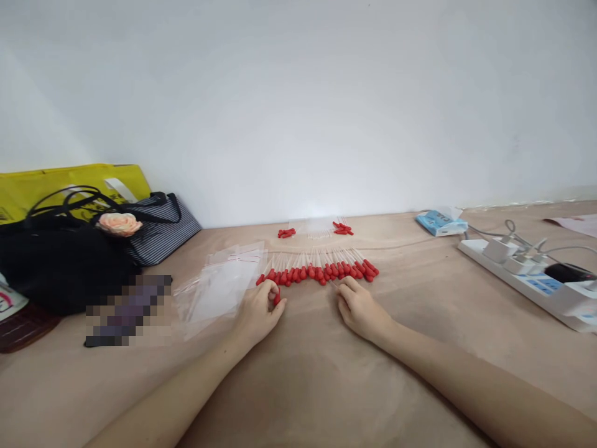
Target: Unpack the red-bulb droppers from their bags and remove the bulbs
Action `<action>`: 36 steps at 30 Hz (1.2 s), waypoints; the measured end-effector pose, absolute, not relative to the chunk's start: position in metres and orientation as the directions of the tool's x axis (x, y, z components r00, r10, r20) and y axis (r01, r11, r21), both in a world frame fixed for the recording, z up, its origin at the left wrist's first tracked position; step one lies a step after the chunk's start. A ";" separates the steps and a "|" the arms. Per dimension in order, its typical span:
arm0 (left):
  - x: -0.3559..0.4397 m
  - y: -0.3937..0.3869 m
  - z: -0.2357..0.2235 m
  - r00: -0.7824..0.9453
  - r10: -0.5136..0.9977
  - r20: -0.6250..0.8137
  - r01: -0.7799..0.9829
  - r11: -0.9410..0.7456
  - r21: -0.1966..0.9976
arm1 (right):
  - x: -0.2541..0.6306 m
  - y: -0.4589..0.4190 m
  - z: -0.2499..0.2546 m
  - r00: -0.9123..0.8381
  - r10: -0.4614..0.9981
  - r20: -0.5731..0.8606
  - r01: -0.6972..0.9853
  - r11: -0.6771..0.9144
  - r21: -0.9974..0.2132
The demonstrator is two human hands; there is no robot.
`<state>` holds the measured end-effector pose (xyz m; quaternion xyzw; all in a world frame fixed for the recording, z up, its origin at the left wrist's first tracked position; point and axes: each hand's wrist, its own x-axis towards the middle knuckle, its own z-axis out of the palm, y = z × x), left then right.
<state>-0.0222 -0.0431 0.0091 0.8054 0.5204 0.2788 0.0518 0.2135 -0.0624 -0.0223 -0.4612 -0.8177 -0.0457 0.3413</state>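
Observation:
My left hand (259,314) is closed around a red rubber bulb (277,298), just right of the clear zip-lock bags (222,287). A thin clear dropper tube (333,284) pokes out from the pinched fingers of my right hand (360,308); its other end is hidden. Beyond both hands lies a long row of droppers (321,272), red bulbs towards me and pale tubes pointing to the wall. Farther back, loose red bulbs (286,233) and another small red pile (343,228) flank some clear tubes (319,235).
On the left are a black bag (60,261) with a flower, a striped bag (163,230), a yellow bag (130,177) and a pixelated dark object (133,311). To the right stand a blue tissue pack (438,223) and a white power strip (527,280) with cables. A white wall rises behind.

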 end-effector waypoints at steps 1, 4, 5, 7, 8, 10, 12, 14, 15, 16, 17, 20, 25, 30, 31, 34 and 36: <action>-0.023 -0.042 0.009 0.298 0.871 0.391 0.810 -0.447 0.378 | 0.211 -0.063 -0.022 -0.347 0.721 0.600 0.776 0.580 -0.249; -0.024 -0.040 0.008 0.290 0.877 0.383 0.812 -0.437 0.388 | 0.206 -0.065 -0.019 -0.356 0.727 0.587 0.746 0.600 -0.290; -0.024 -0.040 0.009 0.292 0.877 0.382 0.809 -0.439 0.390 | 0.205 -0.066 -0.018 -0.356 0.733 0.580 0.739 0.600 -0.305; -0.023 -0.040 0.012 0.288 0.875 0.390 0.806 -0.441 0.394 | 0.205 -0.068 -0.016 -0.357 0.748 0.559 0.733 0.596 -0.329; -0.022 -0.039 0.013 0.278 0.875 0.397 0.809 -0.436 0.394 | 0.205 -0.070 -0.015 -0.361 0.754 0.548 0.733 0.593 -0.333; -0.021 -0.036 0.016 0.245 0.879 0.410 0.823 -0.412 0.391 | 0.205 -0.072 -0.013 -0.376 0.760 0.530 0.732 0.594 -0.333; -0.019 -0.029 0.018 0.224 0.884 0.410 0.838 -0.389 0.382 | 0.205 -0.073 -0.012 -0.390 0.764 0.514 0.728 0.598 -0.336; -0.019 -0.020 0.019 0.214 0.889 0.406 0.848 -0.375 0.375 | 0.205 -0.074 -0.012 -0.395 0.765 0.509 0.722 0.601 -0.342; -0.018 -0.016 0.019 0.207 0.890 0.405 0.853 -0.367 0.372 | 0.206 -0.074 -0.012 -0.395 0.763 0.512 0.720 0.603 -0.343; -0.018 -0.012 0.019 0.199 0.892 0.406 0.858 -0.359 0.368 | 0.206 -0.074 -0.012 -0.393 0.759 0.518 0.719 0.605 -0.342; -0.018 -0.010 0.019 0.193 0.893 0.407 0.863 -0.352 0.363 | 0.206 -0.074 -0.011 -0.391 0.755 0.526 0.718 0.608 -0.338; -0.016 -0.006 0.018 0.205 0.885 0.418 0.873 -0.359 0.331 | 0.209 -0.075 -0.011 -0.383 0.743 0.548 0.711 0.616 -0.339; -0.014 -0.004 0.019 0.228 0.853 0.469 0.850 -0.409 0.332 | 0.222 -0.071 -0.011 -0.314 0.706 0.635 0.699 0.625 -0.349; -0.019 -0.010 0.022 0.108 0.809 0.577 0.830 -0.393 0.395 | 0.235 -0.060 -0.013 -0.235 0.661 0.713 0.739 0.598 -0.311; -0.021 -0.013 0.023 0.088 0.789 0.608 0.813 -0.410 0.413 | 0.237 -0.058 -0.013 -0.216 0.647 0.731 0.747 0.592 -0.303; -0.021 -0.024 0.024 0.151 0.750 0.644 0.736 -0.520 0.433 | 0.240 -0.056 -0.012 -0.171 0.593 0.787 0.785 0.565 -0.255; -0.016 -0.032 0.024 0.280 0.729 0.624 0.674 -0.612 0.413 | 0.240 -0.056 -0.011 -0.185 0.557 0.809 0.810 0.553 -0.195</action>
